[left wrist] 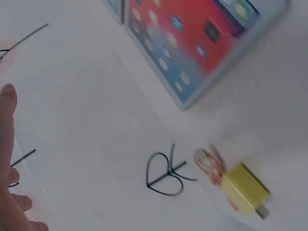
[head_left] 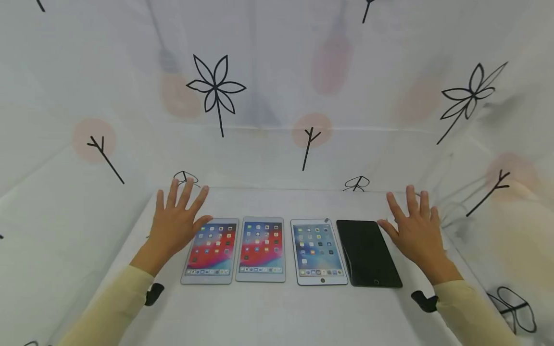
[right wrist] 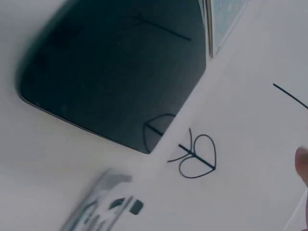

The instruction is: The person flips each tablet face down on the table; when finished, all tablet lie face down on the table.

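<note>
My left hand [head_left: 175, 223] is raised with fingers spread, its thumb overlapping the top corner of the leftmost white tablet [head_left: 210, 252] in the head view. Beside that tablet lies another white tablet [head_left: 261, 250], also with a red and blue home screen. Further right is a white tablet with a blue home screen [head_left: 319, 252], a small dark tab at its top edge. A black tablet [head_left: 368, 254] with a dark screen lies next to it. My right hand [head_left: 416, 235] hovers just right of this one, fingers apart. Both hands hold nothing.
In the left wrist view, a yellow block-shaped charger [left wrist: 245, 190] lies by a coiled orange cable [left wrist: 210, 166]. A grey-and-white patterned object [right wrist: 103, 204] shows blurred in the right wrist view. White cloth [head_left: 268, 158] with plant drawings rises behind the tabletop [head_left: 277, 315].
</note>
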